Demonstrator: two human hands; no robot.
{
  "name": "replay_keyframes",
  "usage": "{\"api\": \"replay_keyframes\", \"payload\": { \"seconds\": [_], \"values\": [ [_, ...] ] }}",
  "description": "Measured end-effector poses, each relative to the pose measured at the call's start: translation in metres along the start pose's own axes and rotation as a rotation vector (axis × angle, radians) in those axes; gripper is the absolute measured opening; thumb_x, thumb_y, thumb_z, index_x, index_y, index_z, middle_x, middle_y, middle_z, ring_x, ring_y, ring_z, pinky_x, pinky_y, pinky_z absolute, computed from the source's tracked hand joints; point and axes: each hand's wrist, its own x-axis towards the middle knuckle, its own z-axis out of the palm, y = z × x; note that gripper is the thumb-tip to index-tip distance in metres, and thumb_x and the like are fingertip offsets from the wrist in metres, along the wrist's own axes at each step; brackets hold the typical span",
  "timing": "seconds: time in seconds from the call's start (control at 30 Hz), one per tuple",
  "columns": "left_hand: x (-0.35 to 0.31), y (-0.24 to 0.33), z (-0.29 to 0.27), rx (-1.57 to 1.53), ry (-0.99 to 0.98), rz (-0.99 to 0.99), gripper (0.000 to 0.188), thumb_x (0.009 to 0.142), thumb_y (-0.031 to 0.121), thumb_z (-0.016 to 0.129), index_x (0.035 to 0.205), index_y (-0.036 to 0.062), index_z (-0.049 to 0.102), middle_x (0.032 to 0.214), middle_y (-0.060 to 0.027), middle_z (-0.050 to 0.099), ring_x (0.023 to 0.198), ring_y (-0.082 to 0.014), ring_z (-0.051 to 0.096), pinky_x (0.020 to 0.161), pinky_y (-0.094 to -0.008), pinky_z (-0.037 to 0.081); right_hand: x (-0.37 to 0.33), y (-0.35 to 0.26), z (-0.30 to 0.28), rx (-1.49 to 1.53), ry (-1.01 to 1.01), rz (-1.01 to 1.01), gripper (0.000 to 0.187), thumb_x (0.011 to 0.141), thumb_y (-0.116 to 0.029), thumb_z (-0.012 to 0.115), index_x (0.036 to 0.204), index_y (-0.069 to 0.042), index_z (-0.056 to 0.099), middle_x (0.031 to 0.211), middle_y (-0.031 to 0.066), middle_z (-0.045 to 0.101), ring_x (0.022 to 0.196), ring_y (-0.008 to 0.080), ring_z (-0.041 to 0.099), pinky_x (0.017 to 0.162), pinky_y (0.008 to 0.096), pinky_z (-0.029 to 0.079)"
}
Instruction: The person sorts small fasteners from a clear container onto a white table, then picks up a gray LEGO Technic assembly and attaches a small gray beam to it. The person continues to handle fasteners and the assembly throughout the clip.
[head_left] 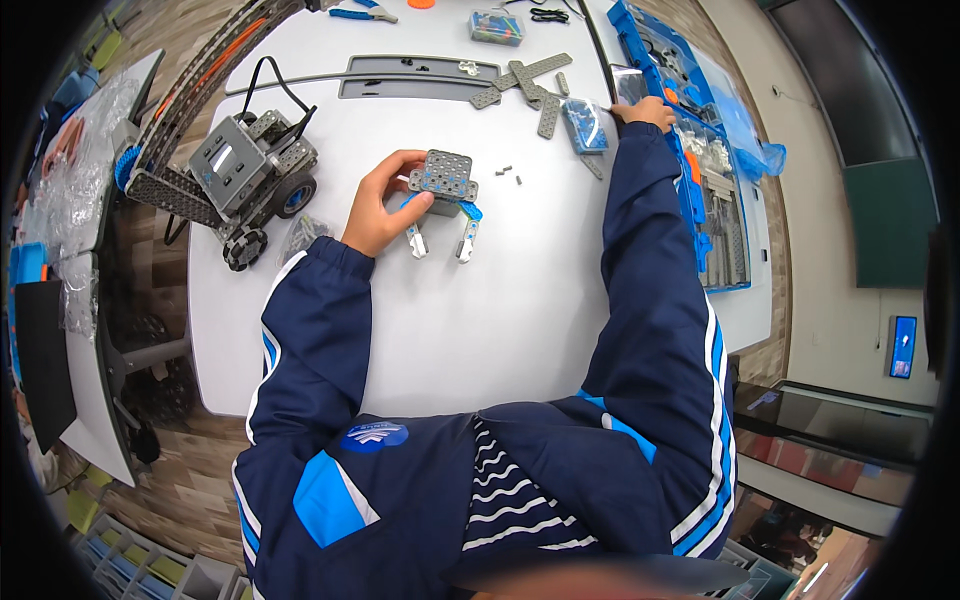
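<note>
My left hand (384, 206) is closed around a grey toy-robot claw (447, 175), thumb in front and fingers behind. The claw has a perforated top plate and two blue arms with white tips that point toward me. My right hand (648, 114) is stretched out to the far right, at the edge of a blue parts case (690, 140). A small clear plastic bag (628, 86) lies right against its thumb and fingers. The fingers are partly hidden, so their grip is unclear. Just left of that hand is a blue-and-clear packet of parts (584, 126).
A wheeled grey robot (230, 165) with a long perforated arm stands at left. Grey perforated beams (522, 84) lie beyond the claw, beside a grey tray (415, 88). Small pins (506, 172) are scattered to its right. Farther back are a clear box (496, 28) and blue-handled pliers (364, 12).
</note>
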Motion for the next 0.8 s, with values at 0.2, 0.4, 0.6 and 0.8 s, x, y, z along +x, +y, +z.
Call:
{"api": "replay_keyframes", "payload": {
  "seconds": [0.2,0.4,0.6,0.8],
  "values": [
    [-0.001,0.003,0.001,0.004,0.021,0.030,0.049,0.087,0.020,0.076,0.131,0.0023,0.064,0.115,-0.0069,0.069,0.108,-0.0151,0.062,0.088,-0.0292,0.047,-0.028,0.019,-0.016,-0.198,0.283,-0.330,0.091,0.058,-0.046,0.097,0.123,0.004,0.056,0.125,0.0203,0.058,0.116,0.0387,0.058,0.101,0.0463,0.052],
    [-0.001,0.006,0.001,0.011,0.026,0.010,0.048,0.087,0.020,0.077,0.130,0.0025,0.064,0.114,-0.0064,0.069,0.107,-0.0150,0.062,0.087,-0.0287,0.047,-0.030,0.044,-0.031,-0.283,0.284,-0.348,0.092,0.063,-0.044,0.096,0.130,0.001,0.051,0.128,0.0175,0.056,0.122,0.0360,0.056,0.101,0.0469,0.053],
    [-0.001,0.010,-0.002,0.049,-0.030,-0.045,0.050,0.090,0.021,0.071,0.133,-0.0005,0.061,0.123,-0.0095,0.066,0.116,-0.0182,0.060,0.102,-0.0352,0.046,-0.029,0.058,-0.020,-0.272,0.331,-0.418,0.080,0.066,-0.045,0.095,0.119,0.002,0.058,0.124,0.0160,0.055,0.120,0.0343,0.054,0.100,0.0428,0.051],
    [0.000,0.008,0.001,0.014,0.031,0.010,0.047,0.087,0.020,0.076,0.129,0.0026,0.065,0.114,-0.0062,0.070,0.106,-0.0145,0.061,0.087,-0.0283,0.046,-0.022,0.066,-0.008,-0.314,0.374,-0.438,0.087,0.067,-0.052,0.093,0.122,0.004,0.058,0.123,0.0164,0.057,0.118,0.0340,0.055,0.101,0.0403,0.050]
  ]
}}
